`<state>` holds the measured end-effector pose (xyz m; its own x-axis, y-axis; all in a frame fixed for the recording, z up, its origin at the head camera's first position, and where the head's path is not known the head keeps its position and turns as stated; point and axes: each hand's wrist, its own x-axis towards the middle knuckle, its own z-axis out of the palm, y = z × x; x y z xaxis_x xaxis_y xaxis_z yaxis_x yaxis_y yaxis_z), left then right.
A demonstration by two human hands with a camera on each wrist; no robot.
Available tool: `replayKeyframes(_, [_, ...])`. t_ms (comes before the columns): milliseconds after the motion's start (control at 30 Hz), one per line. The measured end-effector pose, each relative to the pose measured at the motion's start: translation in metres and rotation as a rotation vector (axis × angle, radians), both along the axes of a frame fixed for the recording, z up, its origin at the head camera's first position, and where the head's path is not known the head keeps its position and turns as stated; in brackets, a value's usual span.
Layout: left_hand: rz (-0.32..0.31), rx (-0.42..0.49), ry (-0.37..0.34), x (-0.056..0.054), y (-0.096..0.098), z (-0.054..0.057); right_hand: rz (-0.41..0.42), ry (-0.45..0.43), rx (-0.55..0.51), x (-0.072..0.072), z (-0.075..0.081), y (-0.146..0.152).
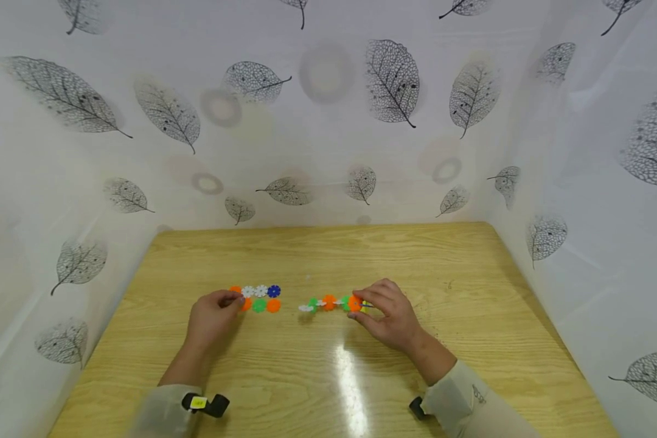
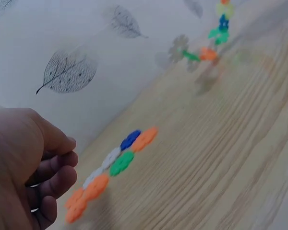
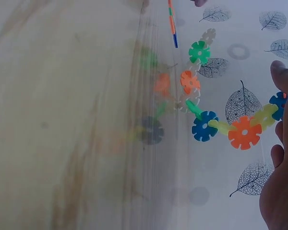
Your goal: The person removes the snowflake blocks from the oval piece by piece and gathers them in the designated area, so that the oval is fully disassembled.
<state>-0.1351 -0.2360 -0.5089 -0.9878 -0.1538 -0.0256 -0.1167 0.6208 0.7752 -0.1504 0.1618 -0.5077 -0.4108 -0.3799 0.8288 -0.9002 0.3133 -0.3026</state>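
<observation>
My right hand (image 1: 390, 315) pinches one end of a chain of notched plastic discs (image 3: 245, 132) in white, green, orange, blue and yellow. The chain sags in a curve above the table, its white end disc (image 1: 305, 308) pointing toward the left. Two short rows of loose-looking discs (image 1: 259, 305), orange, white, green and blue, lie flat on the wood. At their left end is my left hand (image 1: 212, 316), fingers loosely curled. In the left wrist view its fingertips (image 2: 69, 143) show nothing between them, and an orange disc (image 2: 77, 211) lies beyond.
The wooden table (image 1: 285, 377) carries a bright streak of reflected light toward the front. A pale sheet (image 1: 328, 134) printed with leaves stands behind it and along both sides. A dark wrist strap (image 1: 205, 403) is on the left sleeve.
</observation>
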Motion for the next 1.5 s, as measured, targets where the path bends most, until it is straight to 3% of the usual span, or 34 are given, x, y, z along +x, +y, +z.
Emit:
replayKeyframes(233, [-0.076,0.066,0.045,0.000,0.026,0.007,-0.003,0.000,0.001,0.000,0.000,-0.001])
replayKeyframes(500, [-0.105,0.143,0.011,0.001,0.053,0.013,0.007,0.007,-0.008,0.001,-0.002,-0.002])
replayKeyframes(700, [-0.188,0.229,0.037,0.003,0.074,0.017,0.016,0.015,-0.008,0.003,0.000,-0.004])
replayKeyframes(933, [-0.299,0.276,0.038,0.005,0.095,0.022,0.025,0.036,-0.011,0.003,0.001,-0.007])
replayKeyframes(1500, [-0.442,0.336,0.032,0.006,0.140,0.024,0.022,0.009,0.020,0.005,0.002,-0.011])
